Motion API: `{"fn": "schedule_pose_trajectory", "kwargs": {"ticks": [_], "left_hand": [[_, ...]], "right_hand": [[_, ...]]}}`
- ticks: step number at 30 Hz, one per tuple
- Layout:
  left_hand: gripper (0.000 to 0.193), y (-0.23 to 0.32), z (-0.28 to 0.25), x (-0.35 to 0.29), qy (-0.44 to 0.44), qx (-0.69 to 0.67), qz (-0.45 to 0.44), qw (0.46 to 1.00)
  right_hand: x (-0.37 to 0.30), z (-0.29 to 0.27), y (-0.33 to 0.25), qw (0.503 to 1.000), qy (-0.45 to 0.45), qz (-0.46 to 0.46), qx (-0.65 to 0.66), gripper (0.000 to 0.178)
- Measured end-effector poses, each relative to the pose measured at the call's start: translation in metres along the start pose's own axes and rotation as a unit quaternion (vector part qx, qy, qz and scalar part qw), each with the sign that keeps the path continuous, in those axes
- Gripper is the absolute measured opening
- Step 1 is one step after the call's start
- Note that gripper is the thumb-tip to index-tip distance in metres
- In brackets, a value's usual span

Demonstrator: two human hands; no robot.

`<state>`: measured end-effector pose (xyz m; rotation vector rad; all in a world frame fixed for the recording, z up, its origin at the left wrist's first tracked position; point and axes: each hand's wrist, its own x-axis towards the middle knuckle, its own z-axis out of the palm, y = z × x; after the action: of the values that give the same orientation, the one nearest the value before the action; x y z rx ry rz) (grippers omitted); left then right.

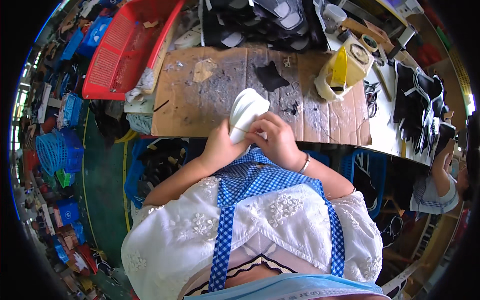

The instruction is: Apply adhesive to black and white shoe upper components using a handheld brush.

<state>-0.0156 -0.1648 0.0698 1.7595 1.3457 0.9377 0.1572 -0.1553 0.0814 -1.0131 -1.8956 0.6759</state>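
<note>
A bundle of white, rounded, sole-shaped pieces, looking like insoles, stands tilted over the near edge of the cardboard. My left hand is wrapped round its lower left side. My right hand presses against its right side, thumb and fingers pinched together. Between the hands a thin tan band crosses the bundle, and the right fingertips seem to hold its end. The bundle's lower end is hidden by my hands.
Stained cardboard covers the bench, with a black scrap on it. A red basket stands left; black shoe pieces lie behind. At right are a yellowish container, scissors and black-and-white pieces. Another person sits far right.
</note>
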Motion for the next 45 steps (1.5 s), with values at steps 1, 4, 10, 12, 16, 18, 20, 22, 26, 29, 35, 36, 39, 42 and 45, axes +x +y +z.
{"fn": "schedule_pose_trajectory", "kwargs": {"ticks": [1, 4, 10, 12, 16, 18, 20, 22, 26, 29, 35, 36, 39, 42, 45], "left_hand": [[0.047, 0.001, 0.004, -0.005, 0.008, -0.016, -0.013, 1.000], [0.051, 0.004, 0.012, -0.009, 0.025, 0.020, -0.002, 0.999], [0.060, 0.013, 0.019, -0.004, 0.042, 0.073, -0.010, 0.996], [0.059, 0.015, 0.018, -0.003, 0.037, 0.105, -0.018, 0.994], [0.064, 0.026, 0.015, -0.002, -0.075, 0.248, -0.042, 0.965], [0.063, 0.033, 0.014, -0.001, -0.103, 0.232, 0.001, 0.967], [0.063, 0.039, 0.009, 0.001, -0.127, 0.175, 0.005, 0.976], [0.057, 0.039, -0.005, 0.009, -0.088, -0.010, 0.004, 0.996], [0.039, 0.019, -0.059, 0.028, 0.018, -0.444, -0.141, 0.884], [0.045, -0.017, -0.092, 0.057, 0.038, -0.295, -0.104, 0.949], [0.080, -0.093, -0.095, 0.083, 0.129, 0.307, -0.031, 0.943], [0.082, -0.101, -0.091, 0.083, 0.139, 0.319, -0.005, 0.938], [0.087, -0.111, -0.083, 0.080, 0.128, 0.295, 0.036, 0.946], [0.095, -0.109, -0.087, 0.070, 0.119, 0.256, 0.074, 0.956], [0.110, -0.102, -0.097, 0.060, 0.110, 0.265, 0.105, 0.952]], "right_hand": [[-0.006, 0.002, 0.003, 0.999, 0.003, 0.021, 0.029, 0.014], [-0.014, -0.002, 0.012, 1.000, 0.018, 0.005, 0.021, 0.014], [-0.009, -0.014, 0.022, 0.997, -0.052, -0.053, 0.020, 0.015], [-0.008, -0.025, 0.018, 0.994, -0.059, -0.063, 0.060, 0.014], [0.008, -0.064, 0.011, 0.844, -0.118, 0.241, 0.464, 0.001], [0.024, -0.084, 0.015, 0.855, -0.022, 0.259, 0.449, 0.003], [0.038, -0.092, 0.025, 0.850, 0.085, 0.255, 0.453, 0.004], [0.037, -0.093, 0.034, 0.942, 0.091, 0.198, 0.254, 0.009], [-0.012, -0.115, 0.050, 0.962, -0.027, 0.270, 0.034, 0.011], [-0.034, -0.171, 0.073, 0.906, 0.178, 0.266, -0.278, 0.022], [-0.017, -0.183, 0.078, 0.811, 0.213, 0.196, -0.509, 0.031], [-0.003, -0.162, 0.076, 0.889, 0.211, 0.135, -0.384, 0.032], [0.048, -0.096, 0.078, 0.949, 0.066, 0.053, -0.303, 0.032], [0.105, -0.044, 0.102, 0.950, 0.012, 0.074, -0.303, 0.041], [0.128, -0.021, 0.115, 0.958, -0.086, 0.152, -0.229, 0.028]]}}
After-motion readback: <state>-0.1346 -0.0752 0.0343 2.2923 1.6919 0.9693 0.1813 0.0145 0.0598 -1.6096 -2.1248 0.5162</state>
